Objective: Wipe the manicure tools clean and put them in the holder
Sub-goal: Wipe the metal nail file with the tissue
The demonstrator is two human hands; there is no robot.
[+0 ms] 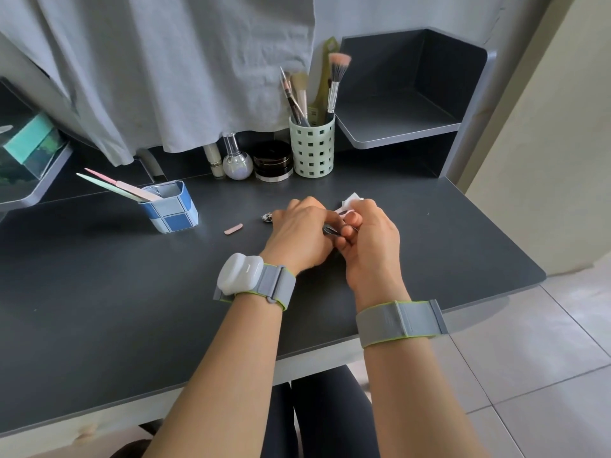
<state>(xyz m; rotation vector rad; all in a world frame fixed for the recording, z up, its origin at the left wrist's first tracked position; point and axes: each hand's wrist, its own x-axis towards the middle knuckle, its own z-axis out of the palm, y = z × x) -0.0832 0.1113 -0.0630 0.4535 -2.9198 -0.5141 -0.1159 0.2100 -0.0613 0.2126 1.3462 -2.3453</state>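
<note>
Left hand (299,231): fingers curled, pinching a thin metal tool (334,230).
Right hand (370,241): fingers curled round white wipe (351,201), touching the tool.

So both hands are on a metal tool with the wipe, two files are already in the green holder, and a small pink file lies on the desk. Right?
Not quite: the head view shows the two files in the blue checked holder, not the green one, which holds brushes. The rest stands: both hands work a metal tool with the wipe, and the small pink file lies on the desk.
</note>
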